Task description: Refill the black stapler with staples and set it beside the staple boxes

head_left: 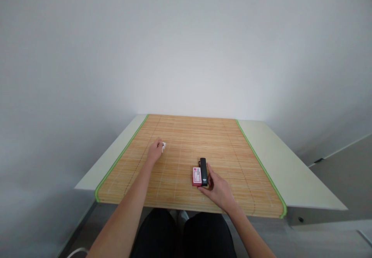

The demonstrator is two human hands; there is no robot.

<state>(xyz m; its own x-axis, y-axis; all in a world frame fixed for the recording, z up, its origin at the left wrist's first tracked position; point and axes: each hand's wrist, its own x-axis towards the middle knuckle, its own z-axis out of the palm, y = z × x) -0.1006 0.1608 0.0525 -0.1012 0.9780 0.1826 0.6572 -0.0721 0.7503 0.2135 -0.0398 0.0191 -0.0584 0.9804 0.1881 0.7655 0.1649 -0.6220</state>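
My left hand (155, 149) reaches out over the left half of the bamboo mat, its fingers closed at a small white piece with dark marks (164, 147). The hand hides part of that piece, so its kind is unclear. Nearer to me, a black stapler (204, 172) lies lengthwise on the mat. Touching its left side is a small red-and-white box (197, 176) with a printed label. My right hand (216, 188) curls around the stapler from the right, with the index finger along its side and the thumb at the near ends of stapler and box.
The bamboo mat (186, 134) has green edging and covers the middle of a white table (279, 161). A plain wall (186, 56) stands behind the table. My legs (206, 234) are below its front edge.
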